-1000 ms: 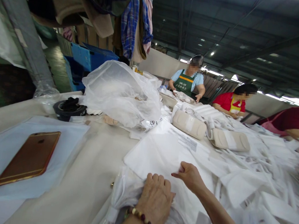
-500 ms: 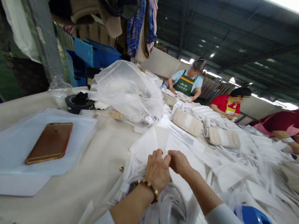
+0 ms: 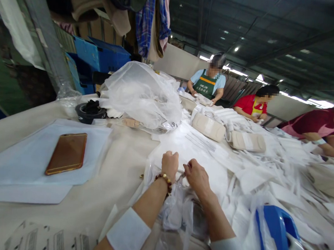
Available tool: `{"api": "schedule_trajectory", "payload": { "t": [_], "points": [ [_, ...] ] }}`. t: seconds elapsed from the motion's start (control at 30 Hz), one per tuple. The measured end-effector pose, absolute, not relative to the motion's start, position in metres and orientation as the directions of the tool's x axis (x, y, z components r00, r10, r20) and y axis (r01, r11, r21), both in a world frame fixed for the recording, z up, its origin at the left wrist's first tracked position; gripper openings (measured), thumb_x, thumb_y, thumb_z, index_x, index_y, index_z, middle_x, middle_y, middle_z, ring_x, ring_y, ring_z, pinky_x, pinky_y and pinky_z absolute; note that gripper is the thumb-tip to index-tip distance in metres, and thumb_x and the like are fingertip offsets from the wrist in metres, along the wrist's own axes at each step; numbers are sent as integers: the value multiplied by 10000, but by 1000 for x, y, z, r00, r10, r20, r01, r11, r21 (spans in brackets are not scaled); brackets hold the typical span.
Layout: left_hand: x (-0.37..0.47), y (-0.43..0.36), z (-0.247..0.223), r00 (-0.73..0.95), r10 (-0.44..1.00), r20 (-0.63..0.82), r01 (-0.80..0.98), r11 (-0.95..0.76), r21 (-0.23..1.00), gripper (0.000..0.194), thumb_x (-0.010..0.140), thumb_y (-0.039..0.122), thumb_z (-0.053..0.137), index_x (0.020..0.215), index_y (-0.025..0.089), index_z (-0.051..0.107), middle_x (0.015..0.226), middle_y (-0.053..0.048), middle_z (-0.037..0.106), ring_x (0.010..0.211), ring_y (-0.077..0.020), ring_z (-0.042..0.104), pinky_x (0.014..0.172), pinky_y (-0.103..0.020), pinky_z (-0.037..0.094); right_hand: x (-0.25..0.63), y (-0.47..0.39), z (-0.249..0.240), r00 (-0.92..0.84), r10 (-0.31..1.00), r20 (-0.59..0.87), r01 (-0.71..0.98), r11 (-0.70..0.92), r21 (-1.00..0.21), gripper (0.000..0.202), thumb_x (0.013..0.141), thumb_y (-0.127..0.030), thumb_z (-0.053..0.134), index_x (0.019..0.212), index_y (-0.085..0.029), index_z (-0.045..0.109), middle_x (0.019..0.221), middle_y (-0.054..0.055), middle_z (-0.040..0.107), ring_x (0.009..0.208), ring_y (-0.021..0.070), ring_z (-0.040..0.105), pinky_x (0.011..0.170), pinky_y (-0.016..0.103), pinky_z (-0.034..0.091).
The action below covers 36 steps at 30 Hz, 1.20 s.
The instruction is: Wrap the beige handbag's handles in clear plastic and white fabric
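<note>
My left hand (image 3: 170, 165) is closed above a bundle of see-through plastic (image 3: 173, 208), its fingertips turned away so that what they grip is hidden. A short gap to its right, my right hand (image 3: 197, 178) is closed in a pinch, with a thin greyish strip by its fingertips that I cannot name. Below both hands, the crumpled plastic lies over a beige padded piece (image 3: 183, 247). White printed sheets (image 3: 202, 141) lie just beyond my fingers.
A phone (image 3: 66, 153) rests on pale sheets at left. Black tape rolls (image 3: 90, 113) and a large plastic bag (image 3: 144, 94) lie behind. At right are a blue tape dispenser (image 3: 281, 236), beige padded pieces (image 3: 209, 126) and heaped white strips. Several people work across the table.
My hands, touching before, have come slightly apart. The white sheet that stood up before them no longer shows raised, and more of the plastic bundle is visible. The camera view has shifted.
</note>
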State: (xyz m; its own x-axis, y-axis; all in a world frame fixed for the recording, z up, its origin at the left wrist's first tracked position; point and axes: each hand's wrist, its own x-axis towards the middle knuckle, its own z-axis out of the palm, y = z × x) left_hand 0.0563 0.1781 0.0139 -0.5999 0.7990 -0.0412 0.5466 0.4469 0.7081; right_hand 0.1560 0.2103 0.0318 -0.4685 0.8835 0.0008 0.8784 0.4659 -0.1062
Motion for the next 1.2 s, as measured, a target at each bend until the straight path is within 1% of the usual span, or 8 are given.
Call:
{"api": "schedule_trajectory", "payload": {
  "t": [0.1, 0.2, 0.33, 0.4, 0.53, 0.7, 1.0, 1.2],
  "points": [
    [51, 178, 17, -669, 739, -78, 486, 515, 706, 251, 885, 338, 513, 1032, 138, 550, 984, -56, 592, 818, -162, 588, 720, -342, 515, 154, 204, 17, -500, 866, 24, 860, 500, -100, 168, 920, -296, 385, 921, -190, 516, 880, 53, 659, 786, 164, 614, 610, 246, 319],
    [42, 168, 34, -728, 682, -65, 469, 565, 679, 278, 896, 241, 473, 1148, 125, 488, 1167, -113, 532, 982, -203, 564, 802, -370, 502, 154, 203, 12, -545, 836, 61, 833, 548, -78, 142, 921, -267, 393, 913, -190, 512, 915, 53, 653, 816, 167, 613, 642, 256, 321],
    [30, 149, 62, -689, 720, 75, 609, 520, 599, 434, 818, 88, 432, 1251, 91, 408, 1410, -189, 271, 1303, -281, 275, 985, -381, 374, 154, 203, 13, -576, 812, 90, 811, 582, -61, 134, 921, -243, 399, 880, -188, 514, 905, 51, 648, 825, 161, 607, 650, 253, 317],
    [28, 144, 67, -580, 803, 135, 731, 440, 522, 417, 767, 62, 456, 1176, 129, 500, 1413, -160, 284, 1320, -297, 227, 1007, -411, 333, 154, 203, 13, -583, 806, 99, 805, 590, -62, 128, 918, -239, 406, 875, -186, 515, 896, 51, 646, 816, 161, 606, 650, 253, 315],
    [29, 150, 57, -395, 909, 135, 869, 323, 374, 270, 754, 77, 497, 974, 161, 630, 1315, -143, 437, 1279, -335, 283, 1000, -529, 276, 155, 204, 13, -585, 804, 109, 801, 593, -81, 96, 903, -219, 436, 866, -183, 516, 885, 48, 643, 807, 165, 600, 653, 253, 312],
    [30, 164, 42, -263, 958, 110, 932, 223, 286, 105, 806, 213, 567, 865, 194, 652, 1112, -78, 593, 1154, -276, 428, 1010, -533, 237, 156, 207, 14, -569, 814, 117, 806, 580, -118, 61, 876, -238, 497, 846, -186, 510, 886, 43, 637, 804, 163, 590, 651, 247, 310],
    [25, 179, 50, -21, 1000, -23, 980, 25, 197, 114, 866, 219, 536, 890, 139, 614, 970, -40, 629, 962, -195, 567, 911, -437, 410, 157, 209, 12, -545, 827, 135, 807, 562, -180, 97, 855, -283, 532, 811, -199, 512, 824, 28, 627, 730, 157, 572, 623, 246, 306],
    [9, 180, 49, -14, 996, -90, 988, 27, 149, 140, 872, 250, 540, 906, 133, 609, 946, -45, 632, 932, -190, 588, 878, -432, 457, 158, 208, 16, -528, 842, 109, 816, 539, -210, 175, 864, -359, 522, 788, -201, 507, 789, 17, 631, 715, 146, 566, 600, 231, 296]
  ]
}}
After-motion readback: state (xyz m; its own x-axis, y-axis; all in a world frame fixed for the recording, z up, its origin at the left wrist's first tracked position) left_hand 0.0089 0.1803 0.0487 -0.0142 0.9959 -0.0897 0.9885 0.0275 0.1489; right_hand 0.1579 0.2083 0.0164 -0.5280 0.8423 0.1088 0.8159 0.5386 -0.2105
